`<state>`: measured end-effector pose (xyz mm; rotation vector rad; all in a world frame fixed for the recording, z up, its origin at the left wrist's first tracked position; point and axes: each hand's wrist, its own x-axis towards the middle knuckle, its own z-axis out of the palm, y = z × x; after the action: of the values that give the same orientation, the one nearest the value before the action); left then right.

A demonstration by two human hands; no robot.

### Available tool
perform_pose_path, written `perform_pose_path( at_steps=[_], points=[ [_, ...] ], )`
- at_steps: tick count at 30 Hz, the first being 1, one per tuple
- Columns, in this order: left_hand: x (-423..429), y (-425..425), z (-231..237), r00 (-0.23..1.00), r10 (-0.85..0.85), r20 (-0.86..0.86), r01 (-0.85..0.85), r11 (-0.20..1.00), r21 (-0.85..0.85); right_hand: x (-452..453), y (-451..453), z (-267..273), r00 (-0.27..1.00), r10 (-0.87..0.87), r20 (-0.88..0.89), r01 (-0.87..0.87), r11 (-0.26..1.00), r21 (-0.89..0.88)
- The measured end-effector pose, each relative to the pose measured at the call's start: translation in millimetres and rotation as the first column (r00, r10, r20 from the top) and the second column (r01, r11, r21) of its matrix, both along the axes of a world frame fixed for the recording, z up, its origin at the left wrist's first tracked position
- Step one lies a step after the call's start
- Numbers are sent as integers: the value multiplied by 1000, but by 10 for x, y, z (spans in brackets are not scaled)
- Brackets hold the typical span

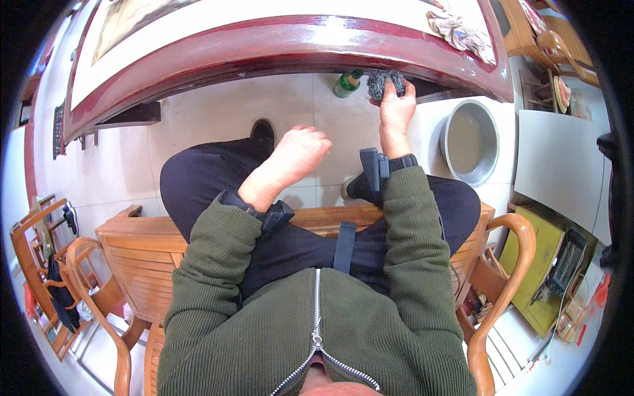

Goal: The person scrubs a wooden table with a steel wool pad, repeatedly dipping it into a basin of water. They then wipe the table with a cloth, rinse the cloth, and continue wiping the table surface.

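My right hand (397, 109) grips a grey metal scouring ball (381, 85) at the lower edge of a dark red wooden table frame (297, 37). Just left of the scouring ball, a green glass bottle (346, 85) stands on the floor below that edge. Over the floor between my knees hangs my left hand (303, 146), its fingers curled in; nothing shows in it. A crumpled pale cloth (459, 35) lies on the table's right end. To the right of my right forearm sits a metal basin (448, 143) with murky liquid.
I sit on a slatted wooden bench (141, 267) with curved armrests. A white panel (559, 163) and a yellow-green cabinet (532, 272) stand at the right. Wooden furniture (42, 227) is at the far left. A dark wooden table foot (131, 115) juts out at the left.
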<state>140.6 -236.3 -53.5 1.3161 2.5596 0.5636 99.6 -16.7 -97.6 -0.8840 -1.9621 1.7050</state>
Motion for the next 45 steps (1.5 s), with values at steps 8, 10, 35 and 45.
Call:
perform_pose_path(
  at_steps=[8,10,35,45],
  points=[
    [60,-254,-210,983,111,148,-50,929,-366,-118,-804,144,981,189,-36,-187,896,-404],
    [77,-311,-235,982,110,156,-44,926,-376,-100,-839,324,999,31,-21,-38,808,-588],
    [83,-277,407,977,196,86,-180,970,-163,64,-421,198,995,95,1,-65,689,-722],
    [284,175,578,988,123,93,-98,966,-239,-445,433,-333,992,-93,-80,1,656,-755]
  ],
)
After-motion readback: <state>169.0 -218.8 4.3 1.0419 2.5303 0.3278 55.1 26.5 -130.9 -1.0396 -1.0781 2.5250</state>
